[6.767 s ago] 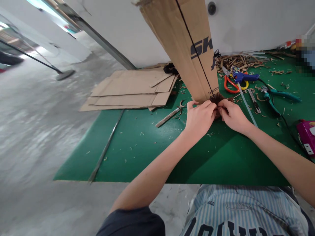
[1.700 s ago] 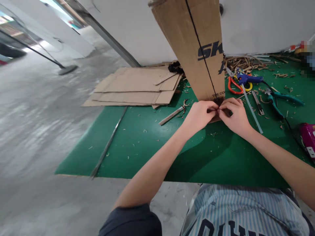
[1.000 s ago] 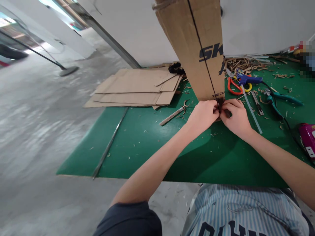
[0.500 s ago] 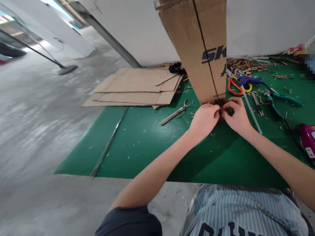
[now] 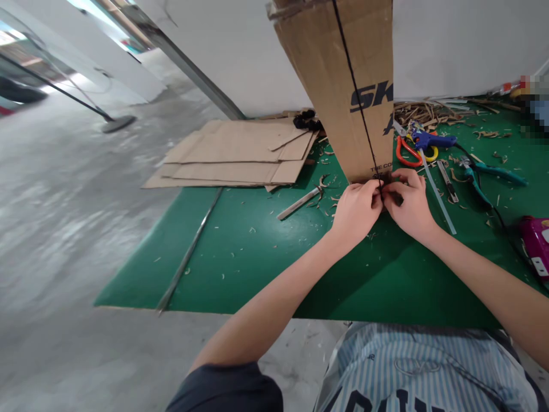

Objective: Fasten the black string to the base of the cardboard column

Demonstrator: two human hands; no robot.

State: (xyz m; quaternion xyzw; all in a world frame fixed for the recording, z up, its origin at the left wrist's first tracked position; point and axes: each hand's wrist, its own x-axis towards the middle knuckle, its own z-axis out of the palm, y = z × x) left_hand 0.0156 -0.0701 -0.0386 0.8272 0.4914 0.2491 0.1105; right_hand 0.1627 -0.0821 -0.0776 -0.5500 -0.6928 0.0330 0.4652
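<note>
A tall cardboard box (image 5: 338, 74) with dark print stands upright at the back of the green table. Down its front face runs a thin black cord (image 5: 354, 74), taut and straight. At the foot of the box my left hand (image 5: 357, 209) pinches the cord's lower end between thumb and forefinger. My right hand (image 5: 409, 205) is closed in a pinch right beside it, fingertips meeting at the same cord. A small dark patch lies behind the fingertips, too covered to make out. The fingers hide the box's bottom edge.
Flat cardboard sheets (image 5: 231, 143) lie left of the box. On the right are orange-handled scissors (image 5: 407, 154), a blue glue gun (image 5: 433, 141), a glue stick (image 5: 440, 194), a utility knife (image 5: 448, 182), teal pliers (image 5: 478, 180) and a magenta device (image 5: 536, 243). A metal rod (image 5: 191, 252) crosses the table's left part.
Both hands stay at the foot of the box, with small shifts of the fingers. More of the cord shows between the fingertips now. The box and tools stay in place.
</note>
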